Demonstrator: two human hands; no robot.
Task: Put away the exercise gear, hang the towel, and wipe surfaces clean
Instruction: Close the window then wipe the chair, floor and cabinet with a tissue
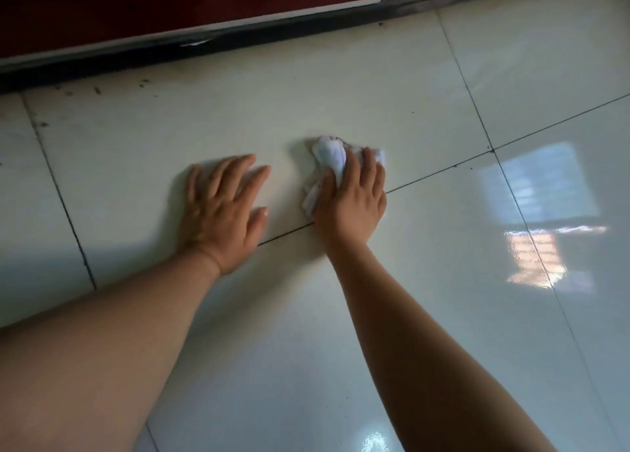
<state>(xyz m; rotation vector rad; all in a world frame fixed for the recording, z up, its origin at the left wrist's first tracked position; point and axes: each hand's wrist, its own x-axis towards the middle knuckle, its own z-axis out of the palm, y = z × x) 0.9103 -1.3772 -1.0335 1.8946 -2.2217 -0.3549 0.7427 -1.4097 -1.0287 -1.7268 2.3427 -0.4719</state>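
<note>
**Floor wiping under way; gear and towel out of sight**

Head view: the person leans over a glossy pale tiled floor [170,138]. The right hand [351,202] bears down on a crumpled white cloth [329,155]. Its fingers lie close together and curve over the wad, and the thumb is tucked against the wad's side, so the cloth bulges up between thumb and forefinger. The cloth sits on the middle tile, just inside that tile's near edge, where a dark grout line [443,170] runs towards the tile's right corner. The left hand [223,213] rests flat on the same tile, beside the cloth but apart from it. Its fingers are straight and slightly spread, apparently as a prop.

Along the tile's far edge, dark dirt specks [97,90] lie below the black plinth [238,32] of a red cabinet [136,15]. That strip looks unwiped. The tiles to the right shine with a window reflection [535,182].

Judging from this, the wiping stage is in progress, with the far edge left to do. No exercise gear or hung towel is in view, so those steps cannot be judged.
</note>
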